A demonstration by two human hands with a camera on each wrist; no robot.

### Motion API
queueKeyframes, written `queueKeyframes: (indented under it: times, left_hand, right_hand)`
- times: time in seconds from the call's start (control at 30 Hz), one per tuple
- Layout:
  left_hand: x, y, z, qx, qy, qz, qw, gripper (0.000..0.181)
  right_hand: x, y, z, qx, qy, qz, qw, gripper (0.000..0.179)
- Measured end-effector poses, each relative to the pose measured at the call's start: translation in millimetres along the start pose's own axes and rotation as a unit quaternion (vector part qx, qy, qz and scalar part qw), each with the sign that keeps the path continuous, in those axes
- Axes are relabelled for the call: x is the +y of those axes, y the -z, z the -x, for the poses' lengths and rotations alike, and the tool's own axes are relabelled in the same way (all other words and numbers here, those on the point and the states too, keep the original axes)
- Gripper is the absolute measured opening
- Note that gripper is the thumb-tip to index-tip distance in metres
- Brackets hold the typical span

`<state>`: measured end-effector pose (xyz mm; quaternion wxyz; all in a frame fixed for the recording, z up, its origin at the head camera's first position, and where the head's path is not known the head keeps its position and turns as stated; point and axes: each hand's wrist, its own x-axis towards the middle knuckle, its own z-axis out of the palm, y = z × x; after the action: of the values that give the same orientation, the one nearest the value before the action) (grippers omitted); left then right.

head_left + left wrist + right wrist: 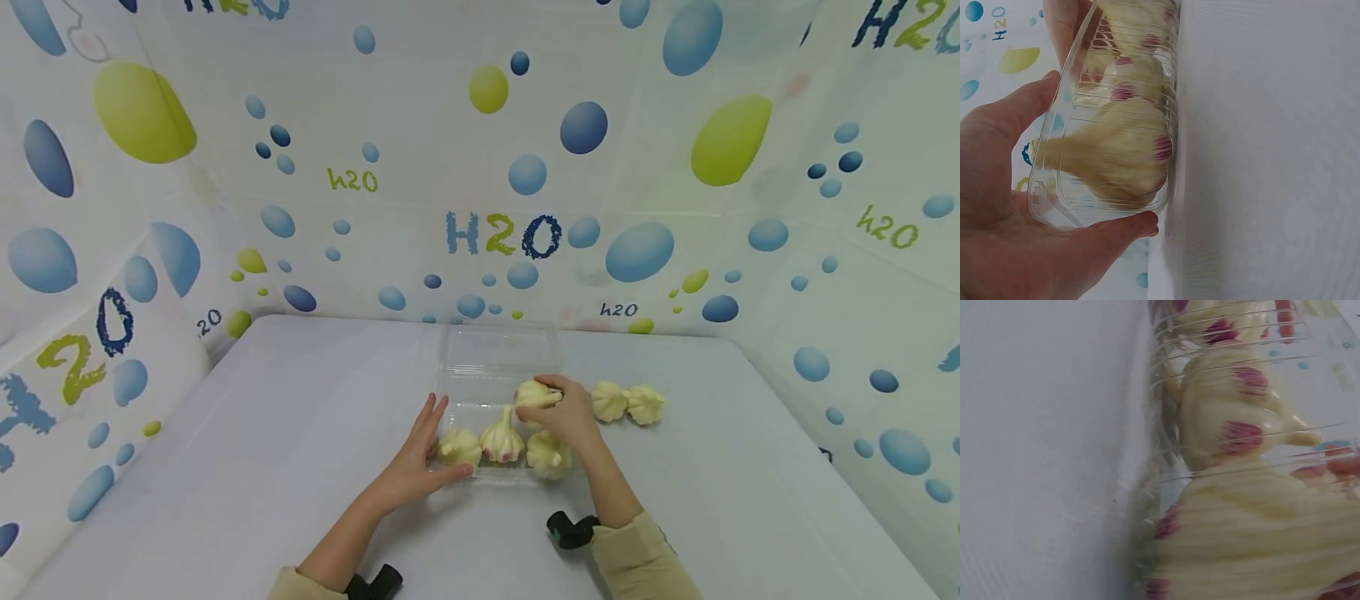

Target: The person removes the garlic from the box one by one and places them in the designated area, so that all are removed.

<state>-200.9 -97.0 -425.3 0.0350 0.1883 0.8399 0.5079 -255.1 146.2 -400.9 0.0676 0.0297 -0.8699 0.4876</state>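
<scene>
Materials noted: glossy plastic, matt cloth.
Clear, rectangular plastic container [472,414]: glossy, ribbed. Cream, purple-streaked garlic bulbs [502,442]: smooth, faint sheen. White, flat tabletop [300,425]: matt, finely textured. White, oval-printed backdrop sheet [420,117]: smooth, lightly creased. Beige cloth sleeves [645,560]: matt.

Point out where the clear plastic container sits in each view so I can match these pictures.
Head: the clear plastic container is just below the picture's centre, lid open toward the back.
Left wrist: clear plastic container left of centre, running up to the top edge.
Right wrist: clear plastic container in the right half, cut off by the frame.
Shared landmark: the row of garlic bulbs inside it.
</scene>
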Motion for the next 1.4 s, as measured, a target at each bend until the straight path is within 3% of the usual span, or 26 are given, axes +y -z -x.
queueKeyframes:
  times: [0.4,1.4]
  left_hand:
    - [-5.8,-0.5,0.4,-0.006,-0.006,-0.008,0.9999,0.099]
    - [-7.7,-0.6,1.7,-0.004,-0.005,-0.006,1.0,0.096]
  right_hand:
    - [-11,13,5.0,0.005,0.005,-0.034,0.9994,0.061]
    - [-10,51,11.2,0.052,-0.02,-0.029,0.998,0.062]
